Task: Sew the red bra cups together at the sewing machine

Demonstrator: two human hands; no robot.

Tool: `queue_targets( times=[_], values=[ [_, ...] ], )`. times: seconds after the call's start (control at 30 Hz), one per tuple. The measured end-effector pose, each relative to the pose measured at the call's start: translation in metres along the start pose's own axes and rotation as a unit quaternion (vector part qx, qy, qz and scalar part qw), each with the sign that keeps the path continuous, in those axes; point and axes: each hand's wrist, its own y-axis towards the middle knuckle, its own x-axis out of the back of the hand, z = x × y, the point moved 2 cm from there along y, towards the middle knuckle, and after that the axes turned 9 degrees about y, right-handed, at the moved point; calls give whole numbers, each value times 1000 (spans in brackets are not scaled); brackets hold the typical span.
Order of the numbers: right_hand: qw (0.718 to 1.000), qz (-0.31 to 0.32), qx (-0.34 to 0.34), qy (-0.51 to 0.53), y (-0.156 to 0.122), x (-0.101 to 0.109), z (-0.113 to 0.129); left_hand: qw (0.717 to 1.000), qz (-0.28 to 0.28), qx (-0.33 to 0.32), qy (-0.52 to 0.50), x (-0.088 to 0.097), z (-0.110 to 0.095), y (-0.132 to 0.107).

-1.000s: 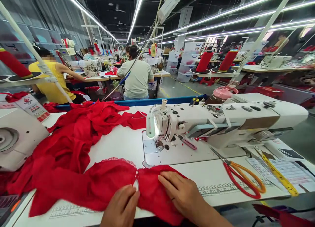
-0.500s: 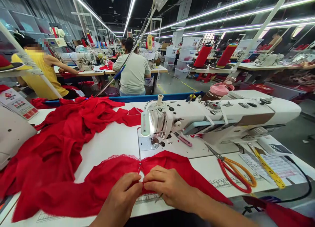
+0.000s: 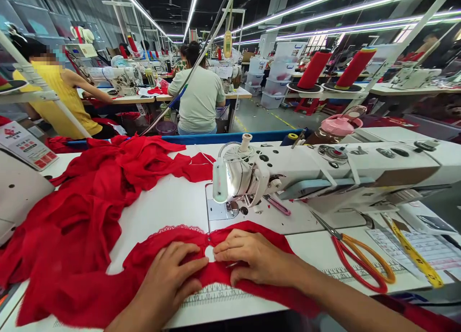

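A red lace-edged garment piece (image 3: 169, 236) lies across the white sewing table, with a small gap at its middle showing the white tabletop. My left hand (image 3: 173, 274) rests on the cloth left of this gap, fingers stretched out flat. On the other side, my right hand (image 3: 252, 257) presses the fabric with its fingertips at the gap's edge. A thin metal tool, mostly hidden, shows between its fingers and thumb. Just beyond the cloth stands the white sewing machine (image 3: 288, 164), its needle area lit. A small shiny spot sits at the top of the gap.
Heaped red fabric (image 3: 93, 202) covers the left of the table. Orange-and-red-handled scissors (image 3: 360, 255), a yellow tape measure (image 3: 414, 253) and papers lie at right. Pink-handled snips (image 3: 277, 205) lie under the machine arm. Red thread cones (image 3: 315, 68) stand behind. Two people sit working ahead.
Both hands have shifted from pinching the cloth near the gap to lying flatter on it. The gap now looks wider and rounder. The view has turned slightly left.
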Motion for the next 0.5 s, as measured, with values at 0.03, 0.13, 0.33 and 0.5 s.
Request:
queue_targets(
  times=[0.03, 0.13, 0.33, 0.5],
  values=[
    [1000, 11, 1, 2, 1, 3, 1, 1000, 20, 2, 5, 2, 2, 2],
    [999, 38, -24, -1, 4, 10, 3, 997, 71, 3, -14, 9, 9, 7],
    [997, 46, -49, 25, 6, 15, 4, 989, 141, 34, -39, 20, 12, 20],
    [998, 47, -42, 10, 4, 15, -1, 986, 161, 30, -14, 30, 6, 29]
  ],
)
